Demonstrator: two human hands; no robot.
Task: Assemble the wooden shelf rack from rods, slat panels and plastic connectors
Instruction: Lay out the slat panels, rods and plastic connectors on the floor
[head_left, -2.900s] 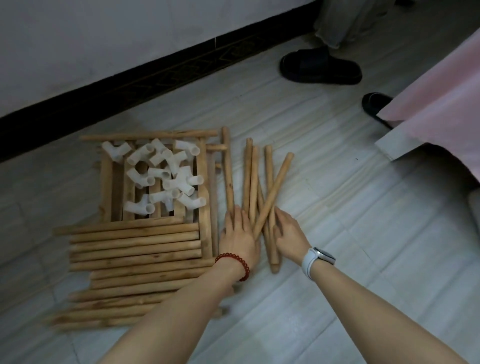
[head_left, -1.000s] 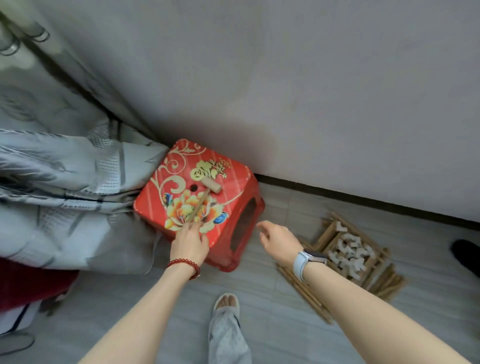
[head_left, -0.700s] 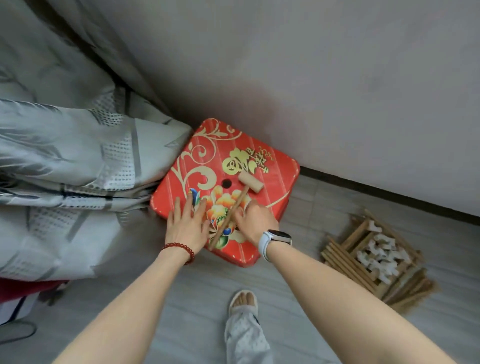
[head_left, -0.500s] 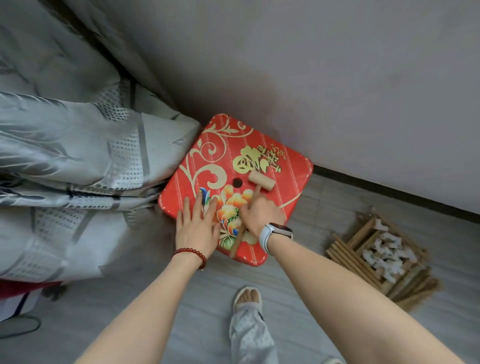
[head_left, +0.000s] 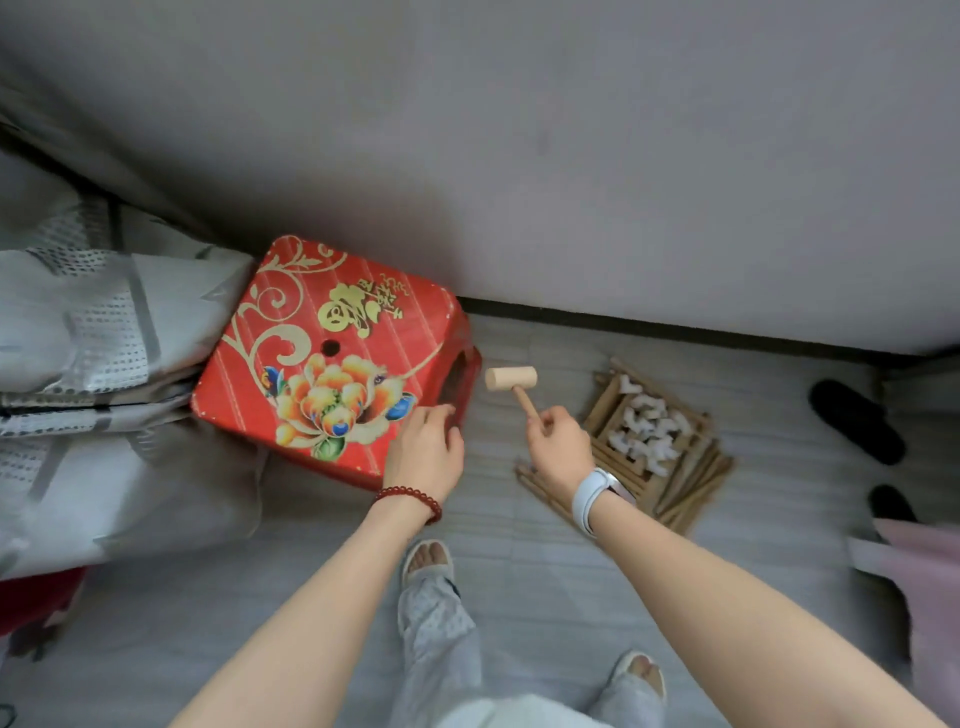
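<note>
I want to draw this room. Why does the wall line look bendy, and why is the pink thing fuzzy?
Head view: the wide lens bows the dark skirting line near the edges; the pink cloth at the right border is smeared by blur. The small wooden mallet in the right hand looks sharp, as does the red flowered plastic stool.

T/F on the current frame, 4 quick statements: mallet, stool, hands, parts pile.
1. The right hand grips the wooden mallet by its handle. True.
2. The mallet lies on the red stool. False: it is held up to the right of the stool.
3. The left hand is at the stool's near right corner. True.
4. The white connectors are scattered on the stool. False: they lie on the wooden parts pile on the floor.
</note>
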